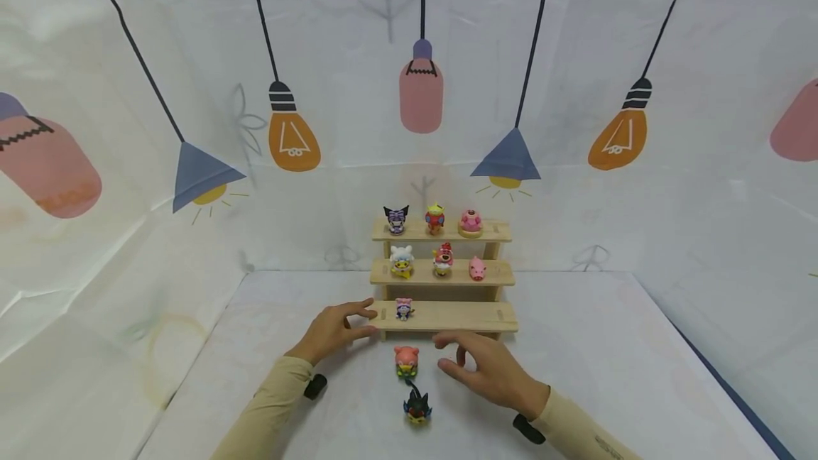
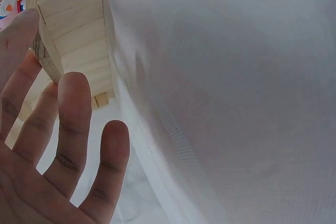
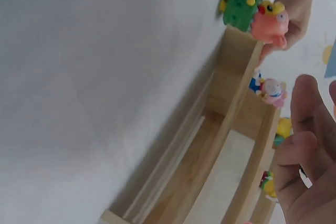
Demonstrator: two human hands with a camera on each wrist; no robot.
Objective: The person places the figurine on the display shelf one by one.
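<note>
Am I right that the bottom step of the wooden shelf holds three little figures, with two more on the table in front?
Not quite. The head view shows the bottom step of the wooden shelf holding just one small figure, near its left end. The two steps above hold three each. The rest stands: a pink figure and a dark figure sit on the table in front.

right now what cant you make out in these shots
- Left hand: head view does not settle whether its fingertips touch the wooden shelf; the left wrist view crops the thumb.
- Black figure: too small in head view, absent from both wrist views.
- Right hand: wrist view cuts it at the frame edge.
</note>
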